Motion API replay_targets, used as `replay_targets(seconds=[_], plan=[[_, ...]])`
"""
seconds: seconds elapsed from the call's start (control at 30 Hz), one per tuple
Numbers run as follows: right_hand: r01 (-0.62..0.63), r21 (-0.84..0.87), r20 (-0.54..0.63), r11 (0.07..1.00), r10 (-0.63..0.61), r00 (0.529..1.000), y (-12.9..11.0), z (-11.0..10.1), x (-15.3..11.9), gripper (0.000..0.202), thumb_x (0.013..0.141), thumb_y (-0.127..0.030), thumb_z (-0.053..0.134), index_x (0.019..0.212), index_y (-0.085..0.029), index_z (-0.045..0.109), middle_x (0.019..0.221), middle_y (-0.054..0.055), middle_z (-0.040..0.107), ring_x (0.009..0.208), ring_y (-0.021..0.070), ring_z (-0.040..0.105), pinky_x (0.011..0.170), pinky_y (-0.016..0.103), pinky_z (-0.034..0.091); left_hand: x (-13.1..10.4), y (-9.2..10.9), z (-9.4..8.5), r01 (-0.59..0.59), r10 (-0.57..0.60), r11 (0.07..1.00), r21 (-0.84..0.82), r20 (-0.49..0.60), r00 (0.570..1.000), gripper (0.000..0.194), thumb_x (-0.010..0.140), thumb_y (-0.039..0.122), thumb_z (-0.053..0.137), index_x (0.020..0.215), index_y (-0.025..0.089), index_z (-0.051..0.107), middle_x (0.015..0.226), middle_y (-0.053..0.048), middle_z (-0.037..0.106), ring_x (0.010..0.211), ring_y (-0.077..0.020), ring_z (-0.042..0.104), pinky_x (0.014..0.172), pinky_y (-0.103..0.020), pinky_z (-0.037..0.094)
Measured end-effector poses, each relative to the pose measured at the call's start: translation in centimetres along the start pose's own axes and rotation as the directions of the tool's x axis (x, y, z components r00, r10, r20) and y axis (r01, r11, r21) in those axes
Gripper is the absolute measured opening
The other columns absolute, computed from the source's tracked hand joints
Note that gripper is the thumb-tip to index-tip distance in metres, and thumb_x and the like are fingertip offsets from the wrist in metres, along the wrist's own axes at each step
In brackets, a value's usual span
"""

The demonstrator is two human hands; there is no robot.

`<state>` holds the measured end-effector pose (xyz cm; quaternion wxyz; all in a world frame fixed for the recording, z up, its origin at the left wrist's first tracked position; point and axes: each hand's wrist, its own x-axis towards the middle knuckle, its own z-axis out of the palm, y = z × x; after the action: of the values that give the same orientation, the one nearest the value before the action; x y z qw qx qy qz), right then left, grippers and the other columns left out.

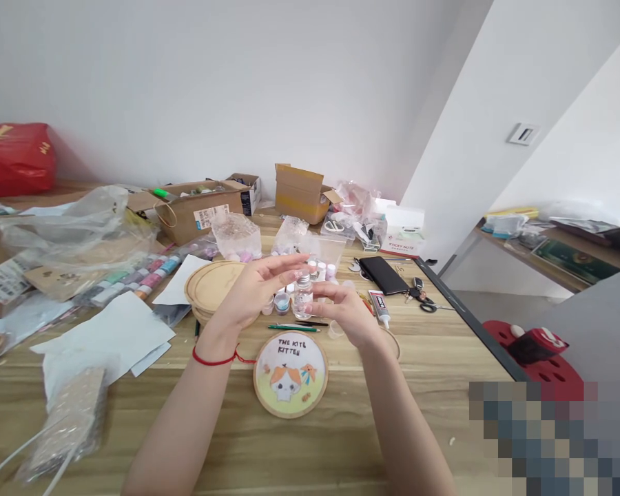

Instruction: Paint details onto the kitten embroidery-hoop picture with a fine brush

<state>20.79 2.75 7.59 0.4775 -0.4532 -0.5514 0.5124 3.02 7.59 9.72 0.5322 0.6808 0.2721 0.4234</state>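
Evidently the right hand (pixel 348 311) grips a partly hidden bottle (pixel 302 300); whether the half-bent left hand (pixel 252 286) holds its cap (pixel 304 280) is unclear.

A plain white wall (pixel 238 83) rises behind a wooden table (pixel 258 455) with streaky grain. To the right, a white pillar (pixel 470 117) carries a small wall plate (pixel 523 134); past it are a second wooden surface (pixel 527 264), grey floor (pixel 478 306) and a red stool (pixel 527 372) with holes in its seat. Soft, even light.
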Motion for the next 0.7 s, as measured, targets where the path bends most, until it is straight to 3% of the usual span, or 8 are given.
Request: replay_targets(seconds=[0.2, 0.47, 0.7], plan=[[0.058, -0.016, 0.047, 0.998, -0.057, 0.997, 0.3, 0.1, -0.1, 0.030, 0.063, -0.041, 0.084, 0.088, -0.025, 0.080, 0.102, 0.005, 0.076, 0.098, 0.0250, 0.066, 0.084, 0.038, 0.054, 0.3, -0.7, 0.3, 0.021, -0.015, 0.993, -0.119, 0.053, 0.998, 0.043, 0.083, 0.041, 0.071, 0.118, 0.017, 0.070, 0.115, -0.013, 0.072, 0.107, -0.0274, 0.067, 0.087, -0.037, 0.054], [0.120, 0.043, 0.001, 0.992, -0.121, 0.993, 0.8, 1.4, 0.0, 0.025, 0.066, -0.038, 0.081, 0.087, -0.024, 0.080, 0.090, 0.002, 0.077, 0.087, 0.0207, 0.069, 0.083, 0.035, 0.053, 0.0, -0.7, 0.4, 0.050, -0.058, 0.995, -0.087, -0.089, 0.994, 0.047, 0.079, 0.043, 0.074, 0.121, 0.021, 0.069, 0.099, -0.008, 0.076, 0.086, -0.0237, 0.072, 0.067, -0.031, 0.057], [0.163, -0.013, 0.008, 0.986, -0.163, 0.987, 0.9, 1.7, 0.0, 0.023, 0.071, -0.039, 0.076, 0.084, -0.020, 0.080, 0.081, 0.002, 0.075, 0.079, 0.0185, 0.066, 0.075, 0.031, 0.050, -0.1, -0.4, 0.7, 0.036, -0.046, 0.996, -0.086, -0.111, 0.993, 0.054, 0.078, 0.042, 0.075, 0.126, 0.019, 0.066, 0.103, -0.011, 0.076, 0.080, -0.0222, 0.072, 0.056, -0.026, 0.054]])
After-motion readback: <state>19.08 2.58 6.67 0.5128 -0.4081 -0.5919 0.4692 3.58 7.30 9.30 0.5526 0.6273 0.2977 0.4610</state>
